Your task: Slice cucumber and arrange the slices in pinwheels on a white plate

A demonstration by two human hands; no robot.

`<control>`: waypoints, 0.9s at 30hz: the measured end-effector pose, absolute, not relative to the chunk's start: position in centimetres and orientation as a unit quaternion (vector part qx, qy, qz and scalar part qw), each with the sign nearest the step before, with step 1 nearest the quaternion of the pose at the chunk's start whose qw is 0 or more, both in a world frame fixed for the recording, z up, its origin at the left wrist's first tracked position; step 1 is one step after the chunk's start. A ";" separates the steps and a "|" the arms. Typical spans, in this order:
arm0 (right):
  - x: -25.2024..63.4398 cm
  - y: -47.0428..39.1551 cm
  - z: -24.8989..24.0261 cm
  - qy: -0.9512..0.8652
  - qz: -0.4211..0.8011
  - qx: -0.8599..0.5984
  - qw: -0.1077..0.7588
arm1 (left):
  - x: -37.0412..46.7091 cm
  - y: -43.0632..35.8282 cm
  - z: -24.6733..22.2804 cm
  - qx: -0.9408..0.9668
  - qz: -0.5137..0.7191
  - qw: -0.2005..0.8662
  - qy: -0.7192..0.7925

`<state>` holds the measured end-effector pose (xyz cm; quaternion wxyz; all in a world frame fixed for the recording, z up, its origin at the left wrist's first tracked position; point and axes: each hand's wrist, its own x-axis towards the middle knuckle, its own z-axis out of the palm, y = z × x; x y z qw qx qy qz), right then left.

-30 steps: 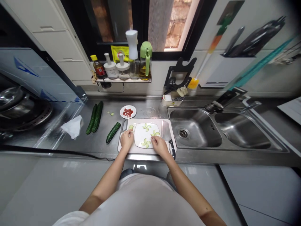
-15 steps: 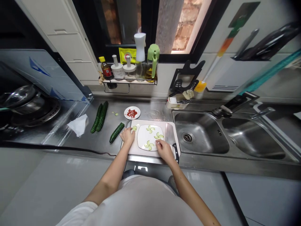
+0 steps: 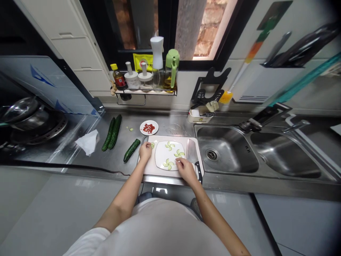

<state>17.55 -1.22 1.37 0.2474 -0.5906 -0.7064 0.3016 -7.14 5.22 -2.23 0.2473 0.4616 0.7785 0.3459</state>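
On a pale cutting board [image 3: 149, 167] lies a white plate [image 3: 160, 152] with three pinwheels of green-edged cucumber slices [image 3: 169, 145]. My left hand [image 3: 145, 150] is over the board's left side, fingers closed beside a few cucumber slices [image 3: 152, 145]; whatever is between the fingertips is too small to make out. At the plate's lower right edge is my right hand [image 3: 184, 168], thumb and forefinger brought together, their contents too small to tell. A knife [image 3: 191, 151] with a black handle rests on the board's right side. A cut cucumber [image 3: 131, 150] lies left of the board.
Behind the board stands a small dish [image 3: 142, 128] of chopped red pieces. Two whole cucumbers [image 3: 114, 132] and a white cloth [image 3: 88, 142] lie at left. The double sink [image 3: 227, 151] is at right. A seasoning rack [image 3: 160, 92] hangs at the back.
My left hand has shifted slightly, its fingers drawn together more over the slices. My right hand stays at almost the same place by the plate. The view has moved a little.
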 end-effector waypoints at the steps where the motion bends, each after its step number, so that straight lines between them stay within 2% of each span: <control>1: 17.6 -1.2 1.5 -0.704 0.302 -0.593 0.249 | -7.2 5.3 -2.1 0.453 0.369 0.271 0.765; 6: 17.3 -0.6 2.6 -0.701 0.309 -0.583 0.271 | -6.9 5.3 -0.2 0.415 0.486 0.409 0.652; 9: 16.9 0.1 3.6 -0.705 0.308 -0.572 0.284 | -6.6 4.7 1.7 0.424 0.510 0.462 0.588; 19: 15.2 2.5 8.1 -0.721 0.333 -0.483 0.369 | -5.1 2.2 7.5 0.474 0.493 0.559 0.469; 27: 13.8 3.3 9.2 -0.735 0.424 -0.418 0.324 | -4.4 1.5 8.7 0.506 0.447 0.590 0.442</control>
